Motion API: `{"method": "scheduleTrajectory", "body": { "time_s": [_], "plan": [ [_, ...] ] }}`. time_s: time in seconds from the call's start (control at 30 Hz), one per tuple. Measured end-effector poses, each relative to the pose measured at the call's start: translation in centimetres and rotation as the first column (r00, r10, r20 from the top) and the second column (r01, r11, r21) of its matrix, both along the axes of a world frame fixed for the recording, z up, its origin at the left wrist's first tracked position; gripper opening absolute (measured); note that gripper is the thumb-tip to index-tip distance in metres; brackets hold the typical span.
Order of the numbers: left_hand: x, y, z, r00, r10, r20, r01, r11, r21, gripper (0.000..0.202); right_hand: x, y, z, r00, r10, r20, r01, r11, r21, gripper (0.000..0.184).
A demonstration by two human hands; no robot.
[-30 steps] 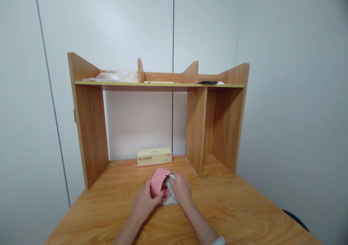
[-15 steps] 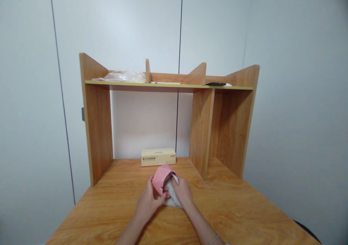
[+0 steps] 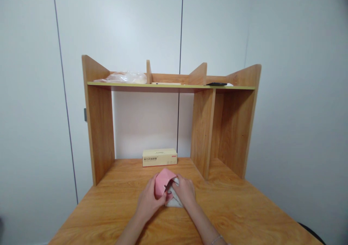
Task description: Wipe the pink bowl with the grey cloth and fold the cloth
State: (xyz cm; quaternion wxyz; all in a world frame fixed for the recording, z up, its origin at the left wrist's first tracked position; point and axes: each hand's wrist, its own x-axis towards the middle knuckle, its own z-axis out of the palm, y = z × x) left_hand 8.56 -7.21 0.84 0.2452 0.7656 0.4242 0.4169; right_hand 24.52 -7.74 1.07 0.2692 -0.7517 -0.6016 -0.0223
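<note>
Seen from the head camera, a person grips a pink container (image 3: 162, 181) in the left hand (image 3: 148, 200) above a wood-grain desk (image 3: 231, 212), its dark opening tipped toward the right hand (image 3: 185, 190). The left thumb curls round the near rim, the other fingers along the outer side. The right hand pinches a pale grey cloth (image 3: 175, 201) at the opening, its fingertips partly hidden; the cloth hangs below, near the desktop. A bracelet (image 3: 216, 240) circles the right wrist. The container is at the front centre of the desk, just before a cream-coloured box (image 3: 160, 158) with dark lettering, which stands beneath a wooden shelf unit (image 3: 202, 129). On the upper shelf, a clear plastic bag (image 3: 125, 77) lies at left and a flat black object (image 3: 216, 84) at right.
</note>
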Motion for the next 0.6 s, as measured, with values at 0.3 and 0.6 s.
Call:
{"method": "scheduleTrajectory", "body": {
  "time_s": [0.3,0.6],
  "plan": [
    [0.1,-0.5,0.2,0.999,0.044,-0.022,-0.045,0.996,-0.072,0.081,0.3,-0.1,-0.2,0.994,-0.069,-0.081,0.073,0.996,0.048,0.027],
    [0.0,-0.5,0.0,0.998,0.013,-0.055,-0.018,0.996,-0.085,0.062,0.2,0.8,-1.2,0.983,-0.029,-0.183,0.035,0.999,0.033,0.031]
  ]
}}
